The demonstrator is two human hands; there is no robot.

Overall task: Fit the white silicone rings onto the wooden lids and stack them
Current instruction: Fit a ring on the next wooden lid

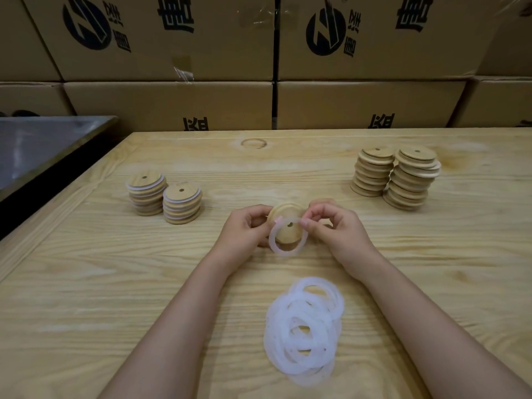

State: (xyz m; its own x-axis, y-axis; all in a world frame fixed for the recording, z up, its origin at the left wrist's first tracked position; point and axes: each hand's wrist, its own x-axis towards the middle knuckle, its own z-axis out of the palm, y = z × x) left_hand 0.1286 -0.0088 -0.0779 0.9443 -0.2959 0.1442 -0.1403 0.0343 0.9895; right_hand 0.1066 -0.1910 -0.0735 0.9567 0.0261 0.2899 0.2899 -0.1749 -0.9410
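I hold one round wooden lid [283, 216] with a small centre hole above the middle of the table. My left hand [247, 226] grips its left edge. My right hand [331, 226] pinches a white silicone ring [288, 249] against the lid's face; the ring hangs partly below the lid and is not seated around it. A loose pile of white rings [305, 329] lies on the table near me. Two short stacks of lids with white rings [164, 197] stand at the left. Two taller stacks of bare wooden lids [397, 177] stand at the right.
The work surface is a pale wooden table [115, 283]. A grey metal tray or tabletop [43, 151] adjoins it at the far left. Cardboard boxes [273, 67] with black print form a wall behind the table.
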